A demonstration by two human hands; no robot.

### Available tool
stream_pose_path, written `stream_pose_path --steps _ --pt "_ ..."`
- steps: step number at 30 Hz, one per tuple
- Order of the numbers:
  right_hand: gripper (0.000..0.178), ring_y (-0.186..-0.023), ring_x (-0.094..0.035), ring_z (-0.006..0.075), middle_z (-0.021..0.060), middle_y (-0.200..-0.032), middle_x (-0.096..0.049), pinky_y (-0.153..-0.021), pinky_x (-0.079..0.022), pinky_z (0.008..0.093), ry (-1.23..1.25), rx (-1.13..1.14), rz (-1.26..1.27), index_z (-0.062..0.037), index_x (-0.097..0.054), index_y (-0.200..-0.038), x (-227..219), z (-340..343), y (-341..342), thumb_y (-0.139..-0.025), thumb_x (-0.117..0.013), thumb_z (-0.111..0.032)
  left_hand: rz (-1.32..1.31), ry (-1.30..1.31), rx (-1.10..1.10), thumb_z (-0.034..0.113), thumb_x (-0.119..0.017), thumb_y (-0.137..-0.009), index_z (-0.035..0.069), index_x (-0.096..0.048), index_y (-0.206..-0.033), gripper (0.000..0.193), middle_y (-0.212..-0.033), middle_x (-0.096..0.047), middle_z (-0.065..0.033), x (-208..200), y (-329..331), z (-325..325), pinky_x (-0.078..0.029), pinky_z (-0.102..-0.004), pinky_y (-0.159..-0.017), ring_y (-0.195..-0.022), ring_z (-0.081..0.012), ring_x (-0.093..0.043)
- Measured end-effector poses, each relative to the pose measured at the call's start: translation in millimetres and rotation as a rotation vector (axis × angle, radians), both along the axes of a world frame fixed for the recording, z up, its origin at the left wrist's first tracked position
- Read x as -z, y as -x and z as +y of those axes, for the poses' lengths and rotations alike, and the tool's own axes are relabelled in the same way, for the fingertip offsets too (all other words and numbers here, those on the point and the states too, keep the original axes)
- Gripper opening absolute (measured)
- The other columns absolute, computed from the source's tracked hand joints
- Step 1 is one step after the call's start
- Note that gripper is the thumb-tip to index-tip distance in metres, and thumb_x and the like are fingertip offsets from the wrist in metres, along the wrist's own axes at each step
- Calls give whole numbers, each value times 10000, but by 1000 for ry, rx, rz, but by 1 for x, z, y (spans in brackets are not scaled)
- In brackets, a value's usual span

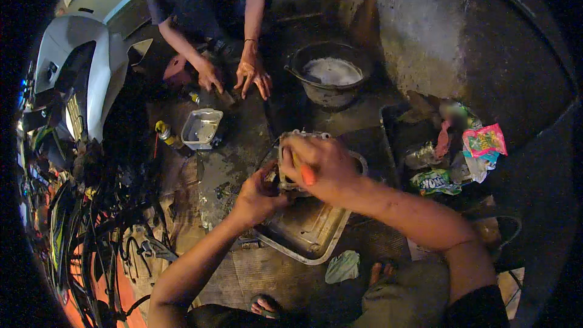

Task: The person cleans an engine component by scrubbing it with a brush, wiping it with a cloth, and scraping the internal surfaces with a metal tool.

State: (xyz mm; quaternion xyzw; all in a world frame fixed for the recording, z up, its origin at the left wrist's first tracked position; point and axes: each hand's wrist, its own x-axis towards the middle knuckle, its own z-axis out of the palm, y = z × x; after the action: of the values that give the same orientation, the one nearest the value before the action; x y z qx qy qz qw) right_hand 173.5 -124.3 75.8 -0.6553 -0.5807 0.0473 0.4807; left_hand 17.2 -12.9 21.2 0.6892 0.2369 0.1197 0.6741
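My right hand point(325, 167) is closed around a tool with a yellow and orange handle point(308, 175); its working end is hidden. It presses down over a greyish metal part point(303, 134), which looks like an engine casing. Fingers of my left hand point(260, 197) curl round the near left side of that casing, steadying it. Both hands are above a shallow, dirty metal tray point(297, 231) on the floor. Much of the casing lies under my right hand, so its full shape does not show.
Across from me a person's hands point(252, 76) reach to the floor. Nearby stand a metal container point(202, 129) and a bucket point(331, 79) of foamy liquid. Crumpled packets point(484, 141) lie right, a green cloth point(343, 266) near my foot, motorbike parts point(79, 206) and cables left.
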Motion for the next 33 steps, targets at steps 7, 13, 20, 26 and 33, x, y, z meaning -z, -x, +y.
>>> stream_pose_path --steps 7,13,20,26,33 --pt "210 -740 -677 352 162 -774 -673 -660 -532 422 62 36 -70 -75 -632 -962 -1 -6 -1 -818 -680 -221 126 -71 49 -22 -773 -722 10 -281 -1465 892 -1244 -601 -120 -2 -2 -1 -506 -318 -940 -1070 -187 -618" --pt "217 -728 -681 342 158 -766 -674 -664 -540 409 213 -173 8 -59 -641 -938 -4 -4 -20 -796 -693 -214 90 -111 -25 -27 -769 -702 -1 -308 -1450 879 -1261 -590 -126 8 -2 -3 -507 -322 -937 -1088 -194 -613" --pt "149 -701 -668 313 157 -757 -674 -666 -521 393 150 -118 49 -39 -648 -821 2 -2 -8 -768 -684 -174 37 -210 -10 11 -792 -717 -9 -302 -1436 870 -1200 -625 -134 7 -1 -5 -542 -323 -852 -1023 -179 -638" --pt "181 -628 -625 110 43 -769 -677 -572 -505 287 258 -149 428 -42 -691 -937 -12 -12 -50 -863 -646 -200 -16 -50 -22 -29 -778 -743 13 -333 -1393 789 -1078 -681 -154 4 -5 -10 -546 -325 -819 -941 -197 -666" --pt "214 -507 -544 61 -5 -725 -615 -411 -381 204 268 45 795 -40 -680 -1020 1 -44 -79 -942 -564 -203 14 -18 -32 -14 -775 -766 7 -312 -1397 783 -1032 -702 -154 2 -2 -9 -541 -304 -799 -919 -181 -671"
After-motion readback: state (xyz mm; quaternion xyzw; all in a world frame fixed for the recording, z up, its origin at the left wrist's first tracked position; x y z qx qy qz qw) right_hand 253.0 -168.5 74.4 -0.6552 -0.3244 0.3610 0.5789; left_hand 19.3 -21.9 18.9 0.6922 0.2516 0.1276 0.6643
